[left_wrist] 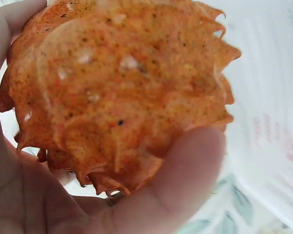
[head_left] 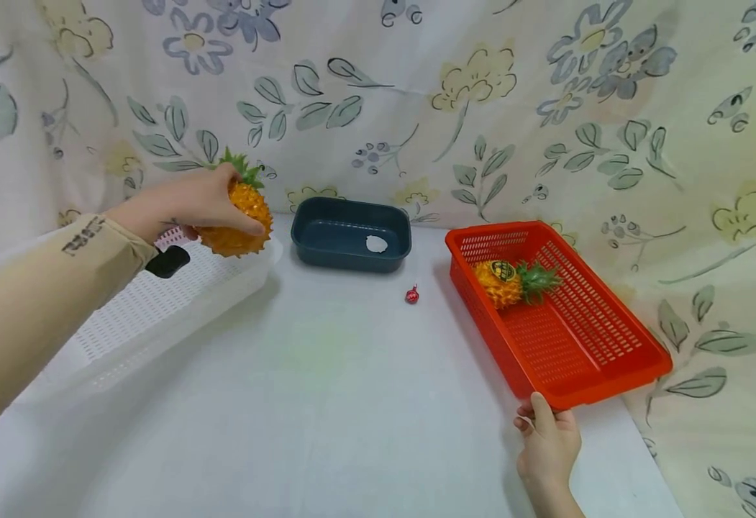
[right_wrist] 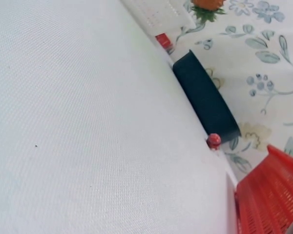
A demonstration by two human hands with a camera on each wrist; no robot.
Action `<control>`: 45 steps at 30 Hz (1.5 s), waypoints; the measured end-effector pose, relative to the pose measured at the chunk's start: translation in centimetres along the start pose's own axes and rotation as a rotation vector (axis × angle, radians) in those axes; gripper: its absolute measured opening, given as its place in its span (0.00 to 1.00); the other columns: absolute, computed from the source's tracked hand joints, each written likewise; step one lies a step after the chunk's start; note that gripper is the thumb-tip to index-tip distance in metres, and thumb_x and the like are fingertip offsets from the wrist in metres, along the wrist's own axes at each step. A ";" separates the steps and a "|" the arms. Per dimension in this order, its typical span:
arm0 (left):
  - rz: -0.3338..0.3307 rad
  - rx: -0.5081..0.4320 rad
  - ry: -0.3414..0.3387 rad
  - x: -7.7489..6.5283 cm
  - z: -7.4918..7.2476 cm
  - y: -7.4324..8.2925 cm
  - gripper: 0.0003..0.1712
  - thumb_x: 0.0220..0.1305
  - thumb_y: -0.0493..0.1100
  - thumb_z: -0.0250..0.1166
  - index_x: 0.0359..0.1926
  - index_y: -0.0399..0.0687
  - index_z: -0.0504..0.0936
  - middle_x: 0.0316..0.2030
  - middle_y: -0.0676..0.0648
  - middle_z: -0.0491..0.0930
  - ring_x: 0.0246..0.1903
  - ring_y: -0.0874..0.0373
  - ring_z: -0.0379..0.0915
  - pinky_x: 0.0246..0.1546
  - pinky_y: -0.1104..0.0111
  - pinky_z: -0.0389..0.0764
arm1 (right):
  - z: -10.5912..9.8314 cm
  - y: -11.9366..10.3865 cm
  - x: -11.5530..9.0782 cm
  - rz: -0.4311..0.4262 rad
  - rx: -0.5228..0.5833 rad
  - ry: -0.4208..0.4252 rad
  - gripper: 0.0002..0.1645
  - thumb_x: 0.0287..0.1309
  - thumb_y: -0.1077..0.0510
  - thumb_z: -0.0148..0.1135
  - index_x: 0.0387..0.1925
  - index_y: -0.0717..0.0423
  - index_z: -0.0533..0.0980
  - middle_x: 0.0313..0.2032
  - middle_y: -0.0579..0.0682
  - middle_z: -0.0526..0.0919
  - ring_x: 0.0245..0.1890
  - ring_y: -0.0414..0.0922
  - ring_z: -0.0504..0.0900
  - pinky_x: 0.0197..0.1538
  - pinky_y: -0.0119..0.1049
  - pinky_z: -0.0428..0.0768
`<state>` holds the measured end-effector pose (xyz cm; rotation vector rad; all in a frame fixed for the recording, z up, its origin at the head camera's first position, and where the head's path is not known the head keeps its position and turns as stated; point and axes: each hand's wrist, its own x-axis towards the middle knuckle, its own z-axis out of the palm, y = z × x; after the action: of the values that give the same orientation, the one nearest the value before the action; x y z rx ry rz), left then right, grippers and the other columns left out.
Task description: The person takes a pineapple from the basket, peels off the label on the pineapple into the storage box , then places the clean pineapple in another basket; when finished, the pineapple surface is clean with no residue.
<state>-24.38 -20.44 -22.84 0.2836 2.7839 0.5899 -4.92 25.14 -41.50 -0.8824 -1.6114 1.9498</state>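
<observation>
From here I see the left hand (head_left: 212, 203) curled round a pineapple (head_left: 251, 207), left of the dark tub (head_left: 345, 257). The right hand (head_left: 551, 450) pinches the red basket (head_left: 546, 345) by its rim, right of the tub, a second pineapple (head_left: 498, 286) inside.

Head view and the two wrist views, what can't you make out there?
White basket: head view, left sleeve hides part of it.
Label on the pineapple in the red basket: head view, lettering too small.
White piece in the dark tray: head view, too small to identify.
Right hand: right wrist view, mostly cut off by the right edge.
Red object near the white basket: right wrist view, too blurred to name.
</observation>
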 end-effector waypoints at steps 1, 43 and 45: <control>-0.027 -0.015 -0.004 0.1 0.0 -0.6 0.58 0.34 0.70 0.64 0.57 0.39 0.48 0.43 0.36 0.63 0.31 0.46 0.68 0.15 0.63 0.75 | 0.0 -0.1 0.0 0.009 0.013 0.002 0.28 0.46 0.45 0.61 0.41 0.62 0.67 0.24 0.49 0.73 0.23 0.42 0.72 0.24 0.29 0.75; -0.221 -0.108 0.063 1.5 2.7 -4.7 0.67 0.35 0.78 0.54 0.60 0.30 0.45 0.52 0.28 0.57 0.43 0.39 0.61 0.23 0.60 0.77 | -0.1 -0.8 -0.1 0.038 0.089 -0.032 0.20 0.49 0.50 0.60 0.38 0.58 0.67 0.23 0.48 0.73 0.23 0.41 0.72 0.23 0.28 0.74; -0.203 -0.100 0.091 1.2 2.4 -3.8 0.66 0.34 0.79 0.53 0.61 0.32 0.46 0.52 0.28 0.58 0.42 0.40 0.63 0.25 0.61 0.77 | -0.1 -0.8 -0.1 0.038 0.097 -0.028 0.20 0.49 0.50 0.60 0.37 0.59 0.67 0.22 0.48 0.73 0.22 0.41 0.72 0.23 0.28 0.74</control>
<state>-25.30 -22.70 -26.80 -0.0474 2.8107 0.7044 -4.79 25.29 -40.76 -0.8567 -1.5116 2.0564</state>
